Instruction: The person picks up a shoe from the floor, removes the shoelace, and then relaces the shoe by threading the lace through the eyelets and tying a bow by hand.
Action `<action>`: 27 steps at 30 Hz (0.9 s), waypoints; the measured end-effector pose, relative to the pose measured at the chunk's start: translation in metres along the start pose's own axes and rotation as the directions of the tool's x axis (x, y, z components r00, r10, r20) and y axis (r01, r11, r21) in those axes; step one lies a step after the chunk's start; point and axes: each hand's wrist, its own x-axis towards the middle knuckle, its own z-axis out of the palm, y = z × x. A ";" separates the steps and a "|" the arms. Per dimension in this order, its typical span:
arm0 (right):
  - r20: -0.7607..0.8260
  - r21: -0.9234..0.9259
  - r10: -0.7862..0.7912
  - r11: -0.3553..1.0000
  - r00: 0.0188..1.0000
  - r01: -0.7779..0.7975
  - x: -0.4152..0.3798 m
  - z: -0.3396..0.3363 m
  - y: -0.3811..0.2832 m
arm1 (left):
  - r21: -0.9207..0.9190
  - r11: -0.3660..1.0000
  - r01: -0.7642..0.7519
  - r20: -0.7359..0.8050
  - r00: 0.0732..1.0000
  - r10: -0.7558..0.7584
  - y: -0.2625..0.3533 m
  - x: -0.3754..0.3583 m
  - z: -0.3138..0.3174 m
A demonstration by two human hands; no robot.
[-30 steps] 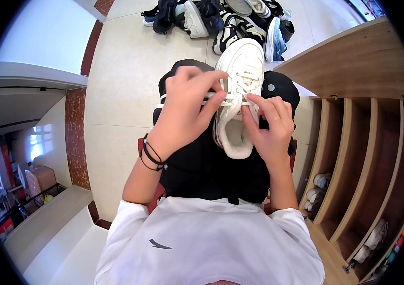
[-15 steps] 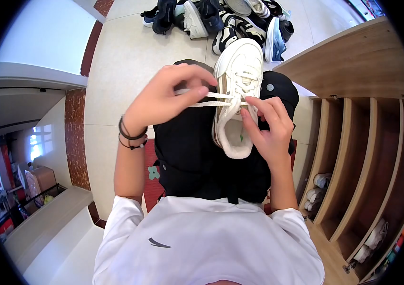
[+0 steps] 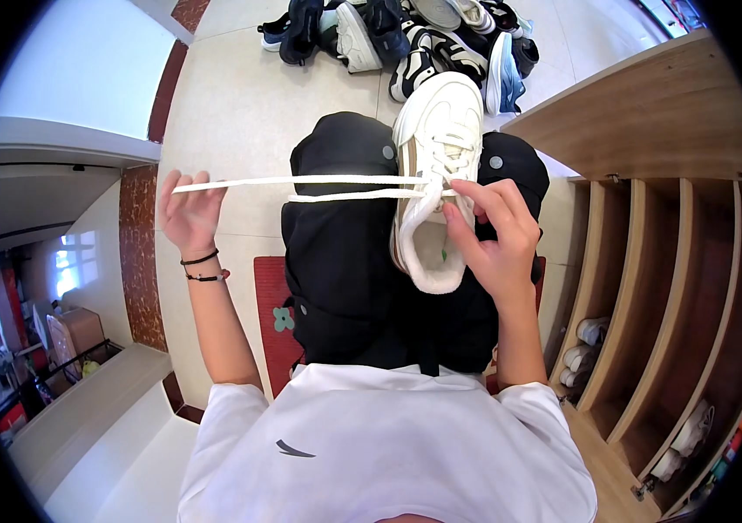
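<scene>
A white sneaker [image 3: 434,113] rests on the black-trousered legs [image 3: 345,270], toe pointing away from me and its opening toward me. Far out to the left, my left hand [image 3: 191,213] is closed on the end of a white shoelace [image 3: 301,179], drawn straight from the shoe. A second lace end [image 3: 336,195] lies loose just below it across the left leg. My right hand [image 3: 501,231] is closed at the top of the shoe's lacing, pinching lace by the tongue between thumb and forefinger.
A pile of mixed shoes [image 3: 414,44] lies on the tiled floor ahead. On the right stands a wooden shoe cabinet [image 3: 641,288] with its door [image 3: 632,113] swung out and a few white shoes [image 3: 575,357] inside. A red mat [image 3: 271,288] is under the legs.
My left hand has moved from beside the shoe far to the left, pulling one lace out long. The other lace end now lies free. My right hand and the shoe stay nearly in place.
</scene>
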 end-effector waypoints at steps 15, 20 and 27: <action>-0.042 -0.078 0.044 0.996 0.998 -0.047 -0.008 -0.012 -0.006 | 0.186 0.972 -0.141 -0.110 0.980 0.163 0.016 -0.012 0.019; -0.042 -0.020 0.157 0.987 0.987 -0.157 -0.009 -0.015 -0.015 | 0.610 0.787 -0.097 -0.099 0.975 0.197 -0.005 0.000 0.094; -0.027 0.006 0.180 0.984 0.983 -0.180 -0.009 -0.016 -0.016 | 0.839 0.485 0.247 -0.204 0.969 -0.140 -0.080 0.024 0.164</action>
